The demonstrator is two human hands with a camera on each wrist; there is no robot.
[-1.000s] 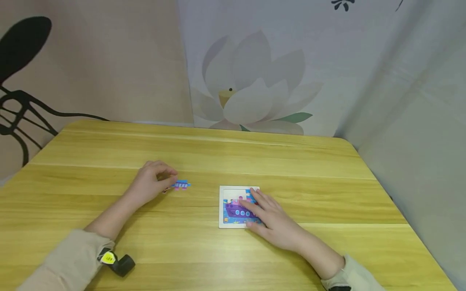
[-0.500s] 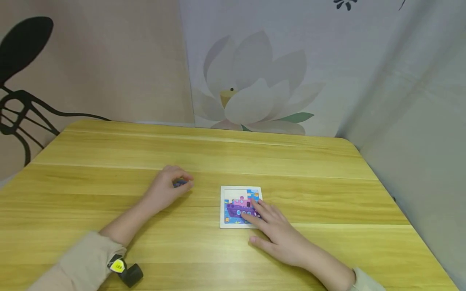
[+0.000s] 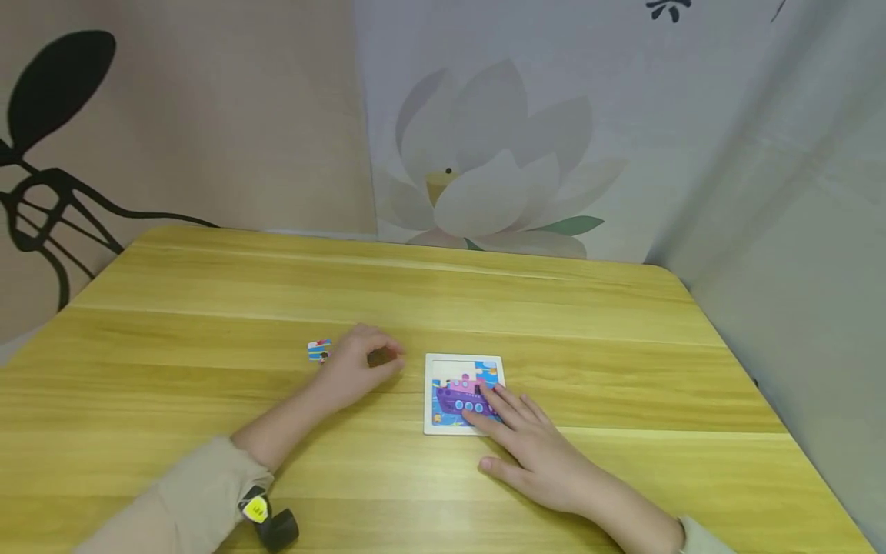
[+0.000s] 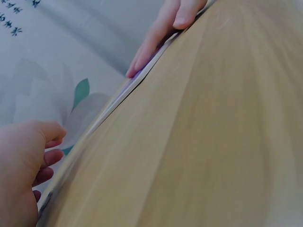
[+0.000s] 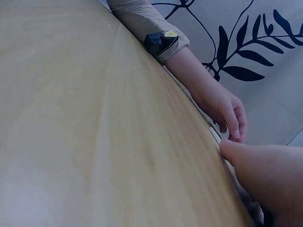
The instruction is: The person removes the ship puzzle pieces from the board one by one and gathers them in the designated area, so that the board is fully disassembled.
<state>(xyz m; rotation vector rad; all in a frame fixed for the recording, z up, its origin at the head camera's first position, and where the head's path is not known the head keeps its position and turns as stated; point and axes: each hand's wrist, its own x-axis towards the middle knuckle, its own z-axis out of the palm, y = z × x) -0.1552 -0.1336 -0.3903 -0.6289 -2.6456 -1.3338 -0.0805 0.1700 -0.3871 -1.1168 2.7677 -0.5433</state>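
My left hand (image 3: 356,369) is over the table, left of a white-framed jigsaw puzzle (image 3: 429,396). Its fingers curl in, with the thumb and index fingertips close together; I cannot tell whether it holds a piece. To its left lies a puzzle piece (image 3: 320,350) in blue, yellow and red. The puzzle shows a purple and pink ship, with a pale gap in its upper left. On its right part rest the spread fingers of my right hand (image 3: 529,450). Seen low from the left wrist, the left hand (image 4: 28,161) has its fingertips close above the tabletop.
A wooden table (image 3: 588,331) with rounded far corners carries everything. Behind it hangs a pale curtain (image 3: 277,115) with a lotus print and dark plant shapes. A black camera (image 3: 277,529) is strapped at the left sleeve.
My left hand has moved right toward the puzzle, uncovering the piece on its left. The purple and blue piece seen earlier near its fingers is out of sight. My right fingers cover less of the puzzle.
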